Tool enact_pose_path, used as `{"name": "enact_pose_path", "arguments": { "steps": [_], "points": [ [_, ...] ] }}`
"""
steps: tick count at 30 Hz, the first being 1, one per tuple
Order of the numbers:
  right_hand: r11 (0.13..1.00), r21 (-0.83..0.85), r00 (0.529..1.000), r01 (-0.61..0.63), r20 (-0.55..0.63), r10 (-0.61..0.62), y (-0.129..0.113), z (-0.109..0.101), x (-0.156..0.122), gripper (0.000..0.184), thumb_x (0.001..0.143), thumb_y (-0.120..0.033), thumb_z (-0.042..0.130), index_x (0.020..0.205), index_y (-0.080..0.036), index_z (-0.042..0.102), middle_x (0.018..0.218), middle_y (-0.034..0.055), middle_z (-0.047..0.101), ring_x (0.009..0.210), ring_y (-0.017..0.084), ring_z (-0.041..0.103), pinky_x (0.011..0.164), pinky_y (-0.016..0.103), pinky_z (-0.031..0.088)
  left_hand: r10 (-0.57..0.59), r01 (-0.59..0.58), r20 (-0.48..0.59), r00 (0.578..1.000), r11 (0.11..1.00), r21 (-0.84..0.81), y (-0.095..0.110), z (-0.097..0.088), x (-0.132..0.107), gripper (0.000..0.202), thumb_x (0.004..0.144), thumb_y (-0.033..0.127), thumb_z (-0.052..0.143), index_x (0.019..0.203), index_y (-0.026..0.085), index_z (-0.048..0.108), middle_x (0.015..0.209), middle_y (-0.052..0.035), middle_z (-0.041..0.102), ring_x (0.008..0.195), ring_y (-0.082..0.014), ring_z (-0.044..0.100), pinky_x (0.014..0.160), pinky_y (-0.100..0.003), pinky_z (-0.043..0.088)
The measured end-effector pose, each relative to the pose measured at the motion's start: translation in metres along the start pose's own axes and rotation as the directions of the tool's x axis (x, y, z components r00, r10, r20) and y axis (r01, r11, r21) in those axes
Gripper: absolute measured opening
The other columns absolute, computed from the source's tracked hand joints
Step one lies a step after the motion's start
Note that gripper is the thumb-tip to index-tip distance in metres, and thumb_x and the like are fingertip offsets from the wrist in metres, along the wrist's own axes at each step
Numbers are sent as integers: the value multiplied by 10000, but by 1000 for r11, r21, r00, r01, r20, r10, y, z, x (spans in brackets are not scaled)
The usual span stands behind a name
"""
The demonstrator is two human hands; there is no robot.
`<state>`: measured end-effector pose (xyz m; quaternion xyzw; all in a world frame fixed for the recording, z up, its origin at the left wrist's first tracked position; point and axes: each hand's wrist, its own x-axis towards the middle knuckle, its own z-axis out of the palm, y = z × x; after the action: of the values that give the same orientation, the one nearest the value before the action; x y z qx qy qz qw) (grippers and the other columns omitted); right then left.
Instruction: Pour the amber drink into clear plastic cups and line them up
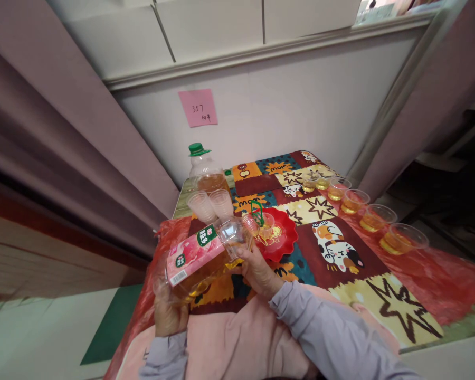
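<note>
My left hand grips the base of a clear bottle with a pink label, tilted with its neck toward a red plate. Amber liquid lies in the bottle's lower part. My right hand is closed around the bottle's neck end. A small clear cup stands on the red plate, right at the bottle's mouth, with a green loop beside it. Both sleeves are grey.
A large bottle with a green cap stands at the far left by two stacks of plastic cups. Several cups holding amber liquid line the right side of the patterned cloth. A pink note hangs on the wall.
</note>
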<state>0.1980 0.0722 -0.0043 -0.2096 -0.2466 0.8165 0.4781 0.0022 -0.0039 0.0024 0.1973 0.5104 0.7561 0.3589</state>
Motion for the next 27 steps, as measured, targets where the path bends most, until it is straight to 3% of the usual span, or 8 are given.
{"name": "enact_pose_path", "arguments": {
  "steps": [8,13,20,24,27],
  "points": [
    [1000,-3,1000,2,13,-2,-2,1,-1,751,741,-462,921,1408,-329,601,1256,34,785,1012,250,764,679,328,681,104,-102,53,993,994,-35,6,9,-5,533,901,367,826,1411,248,725,1454,-89,745,1317,-378,714,896,-412,692],
    [1000,-5,1000,-1,12,1,-3,2,-1,733,740,-457,921,1395,-328,617,1280,35,784,1046,261,764,680,332,688,114,-113,19,993,993,-40,7,11,-5,579,848,438,882,1377,252,737,1450,-98,739,1252,-336,747,944,-420,680],
    [1000,-3,1000,-11,-14,11,-2,1,-1,722,728,-442,931,1372,-324,627,1214,20,788,917,209,749,658,302,677,112,-111,49,993,994,-10,7,11,-7,589,900,416,849,1448,249,710,1512,-89,707,1393,-335,665,1037,-392,637],
    [1000,-9,1000,-5,-6,5,-2,1,-1,731,734,-452,924,1388,-334,621,1257,25,786,967,230,755,664,314,677,98,-96,53,994,995,-31,2,4,-2,685,833,466,901,1453,240,716,1491,-103,724,1394,-352,663,995,-371,666],
    [1000,-11,1000,-1,1,1,-2,1,0,724,729,-462,924,1378,-322,635,1280,37,784,1040,262,757,683,338,681,124,-122,46,991,992,-35,0,3,0,643,792,459,931,1380,259,762,1508,-107,714,1431,-382,635,974,-387,686]
  ]
}}
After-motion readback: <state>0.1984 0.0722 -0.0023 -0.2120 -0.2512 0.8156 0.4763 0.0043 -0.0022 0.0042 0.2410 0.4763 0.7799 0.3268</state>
